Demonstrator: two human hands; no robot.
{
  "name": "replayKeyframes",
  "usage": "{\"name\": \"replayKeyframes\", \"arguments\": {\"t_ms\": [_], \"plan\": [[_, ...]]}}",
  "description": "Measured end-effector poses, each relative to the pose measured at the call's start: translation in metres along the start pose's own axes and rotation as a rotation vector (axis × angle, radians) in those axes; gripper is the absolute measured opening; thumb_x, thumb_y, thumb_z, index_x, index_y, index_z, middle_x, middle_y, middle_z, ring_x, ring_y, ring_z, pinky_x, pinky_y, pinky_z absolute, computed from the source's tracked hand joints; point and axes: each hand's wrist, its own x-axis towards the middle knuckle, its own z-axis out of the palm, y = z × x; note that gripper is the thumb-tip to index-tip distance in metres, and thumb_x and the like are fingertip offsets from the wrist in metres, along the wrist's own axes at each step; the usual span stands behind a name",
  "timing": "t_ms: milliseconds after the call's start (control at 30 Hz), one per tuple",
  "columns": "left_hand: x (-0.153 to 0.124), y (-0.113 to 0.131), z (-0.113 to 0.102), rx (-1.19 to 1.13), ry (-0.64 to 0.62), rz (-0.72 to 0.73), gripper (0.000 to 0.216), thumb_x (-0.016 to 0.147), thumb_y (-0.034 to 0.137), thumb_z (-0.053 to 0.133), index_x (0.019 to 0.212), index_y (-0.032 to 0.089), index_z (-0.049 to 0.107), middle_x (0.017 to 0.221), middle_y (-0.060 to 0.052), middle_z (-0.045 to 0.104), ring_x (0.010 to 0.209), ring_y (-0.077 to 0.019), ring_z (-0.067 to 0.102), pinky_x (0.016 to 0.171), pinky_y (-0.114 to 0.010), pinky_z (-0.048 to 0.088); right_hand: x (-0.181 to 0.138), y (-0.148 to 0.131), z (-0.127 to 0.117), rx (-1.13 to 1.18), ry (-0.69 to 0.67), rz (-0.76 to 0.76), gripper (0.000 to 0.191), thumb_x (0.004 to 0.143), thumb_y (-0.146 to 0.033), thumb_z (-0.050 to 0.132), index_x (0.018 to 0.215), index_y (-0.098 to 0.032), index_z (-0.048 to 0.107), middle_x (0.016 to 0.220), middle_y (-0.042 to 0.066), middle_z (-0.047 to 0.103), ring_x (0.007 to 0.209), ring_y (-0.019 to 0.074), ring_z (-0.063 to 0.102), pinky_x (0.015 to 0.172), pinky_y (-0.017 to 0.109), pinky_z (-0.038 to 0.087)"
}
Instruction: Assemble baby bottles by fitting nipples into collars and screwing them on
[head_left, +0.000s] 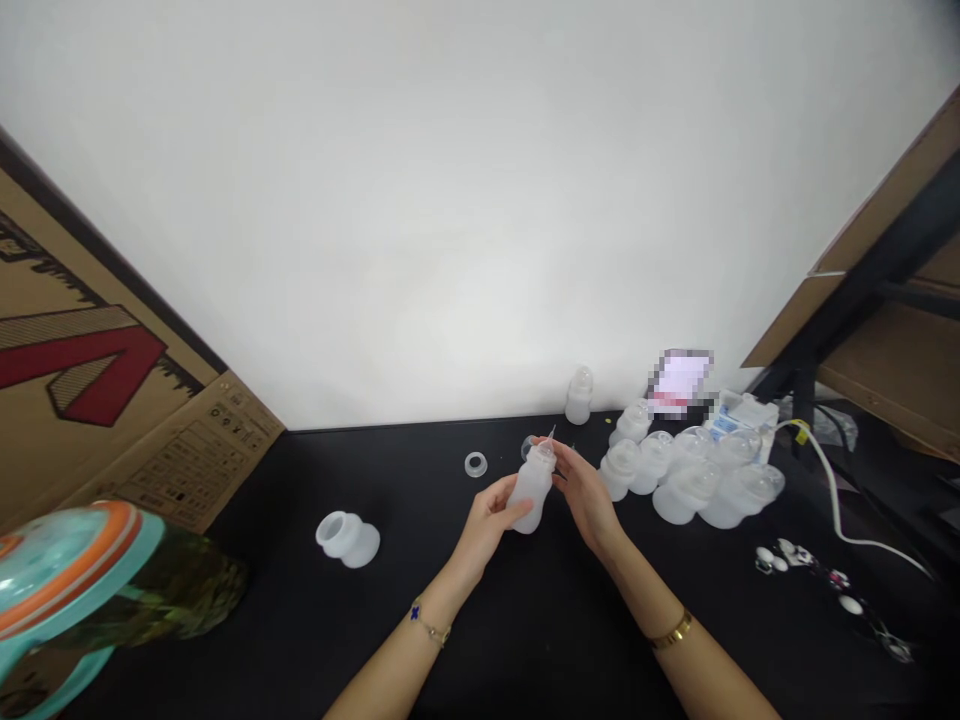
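A white translucent feeding bottle with a thin pointed teat stands slightly tilted between my hands. My left hand is closed around its body, thumb across the front. The fingers of my right hand curl round the bottle's neck from the right and behind. A small clear round piece shows beside the neck at my right fingertips; what it is I cannot make out. A clear plastic ring lies on the black table to the left. Farther left, an open white bottle lies on its side.
Several capped white bottles cluster at the right, and one capped bottle stands by the wall. Behind the cluster are a blurred phone and a white cable. A beaded strap, a large jug and a cardboard box flank the table.
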Motion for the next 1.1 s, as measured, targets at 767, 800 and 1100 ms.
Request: {"name": "replayKeyframes", "arguments": {"t_ms": [767,800,1100], "plan": [[-0.0020,0.0033,0.0033,0.030,-0.042,0.021,0.053,0.069,0.037,0.082,0.116,0.018,0.070,0.115,-0.011,0.072,0.112,-0.0347,0.063,0.090,-0.039,0.050,0.0039,0.0022,-0.0025,0.007,0.177,0.005,0.025,0.074,-0.044,0.078,0.086,-0.022,0.073,0.093,0.004,0.071,0.088,0.0231,0.061,0.072,0.033,0.046],[-0.0022,0.0037,0.0034,0.033,-0.044,0.016,0.053,0.069,0.037,0.082,0.116,0.018,0.070,0.115,-0.011,0.073,0.111,-0.0347,0.063,0.090,-0.038,0.050,0.0039,0.0022,-0.0024,0.008,0.178,0.004,0.025,0.074,-0.044,0.078,0.085,-0.022,0.072,0.092,0.004,0.071,0.087,0.0227,0.061,0.072,0.033,0.047],[-0.0044,0.0070,0.0057,0.014,-0.085,0.022,0.052,0.069,0.036,0.082,0.115,0.016,0.070,0.116,-0.012,0.072,0.113,-0.0340,0.063,0.096,-0.039,0.046,0.0041,0.0042,-0.0040,0.010,0.181,-0.003,0.026,0.073,-0.045,0.079,0.080,-0.023,0.068,0.086,0.002,0.070,0.079,0.0200,0.061,0.070,0.032,0.045]]}}
